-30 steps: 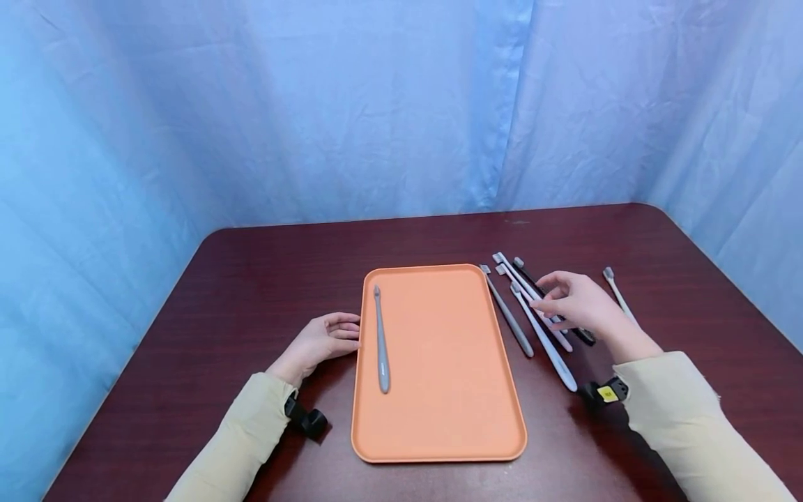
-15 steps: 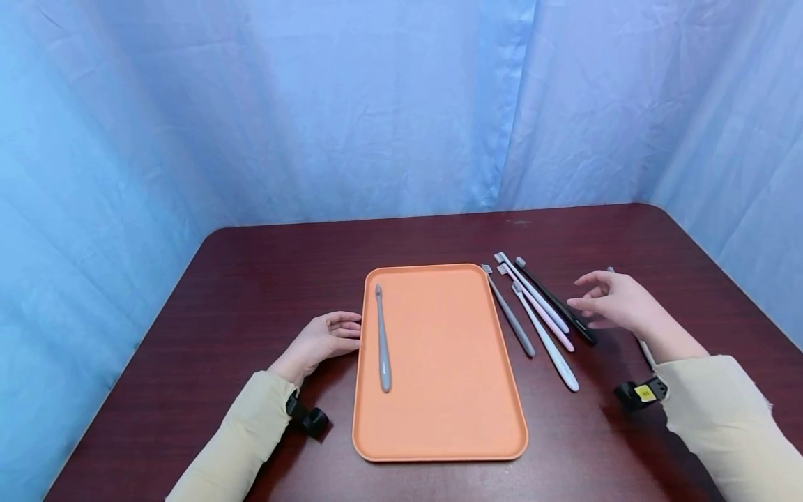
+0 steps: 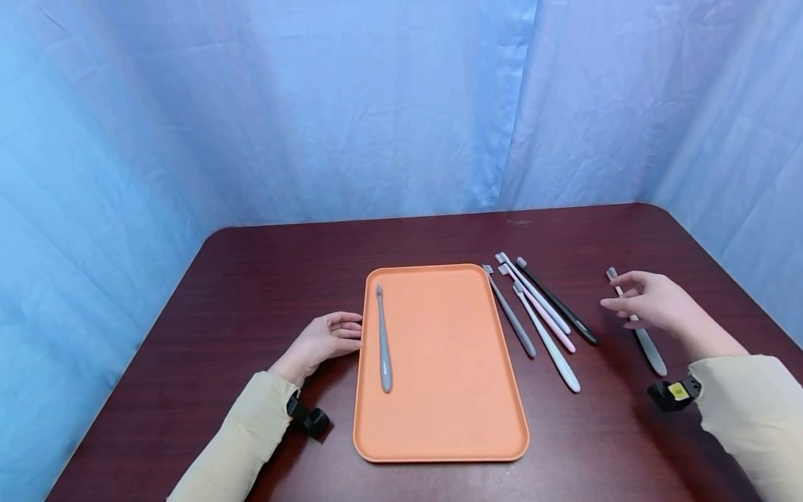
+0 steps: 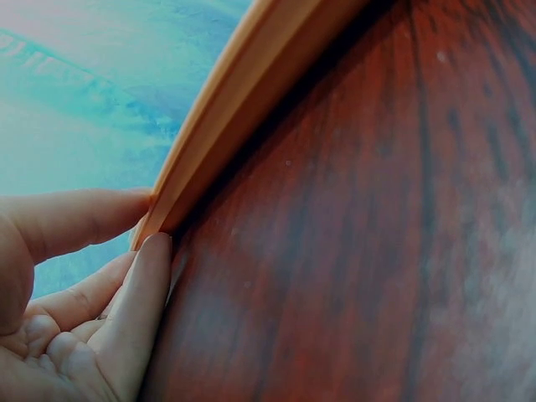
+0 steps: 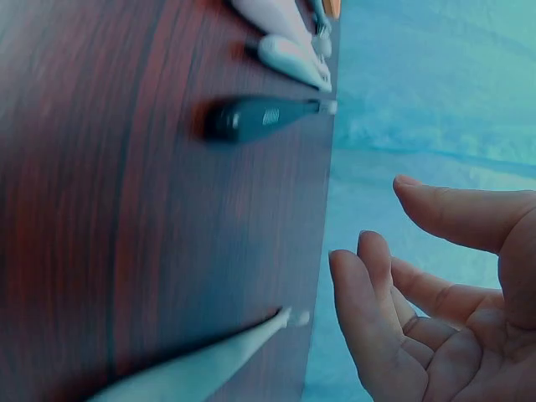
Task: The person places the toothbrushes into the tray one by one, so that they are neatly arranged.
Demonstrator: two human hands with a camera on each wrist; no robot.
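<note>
An orange tray (image 3: 439, 432) lies mid-table with one grey toothbrush (image 3: 382, 339) on its left side. My left hand (image 3: 323, 340) rests on the table, fingertips (image 4: 155, 251) touching the tray's left rim (image 4: 243, 92). Right of the tray lie several toothbrushes: grey (image 3: 511, 314), white (image 3: 548, 338), pink (image 3: 546, 314), black (image 3: 558, 303). My right hand (image 3: 649, 301) hovers with relaxed fingers over a lone grey-handled toothbrush (image 3: 646, 341) farther right, holding nothing. The right wrist view shows that brush (image 5: 201, 364) and the black one (image 5: 260, 115) on the wood.
The dark red wooden table (image 3: 251, 279) has rounded corners. Blue cloth (image 3: 314, 104) hangs behind and on both sides. Black wrist-camera mounts sit at my left (image 3: 307, 420) and right (image 3: 671, 394) cuffs.
My right hand has left the cluster of toothbrushes and moved right, now over the lone toothbrush. The left hand and tray have not moved.
</note>
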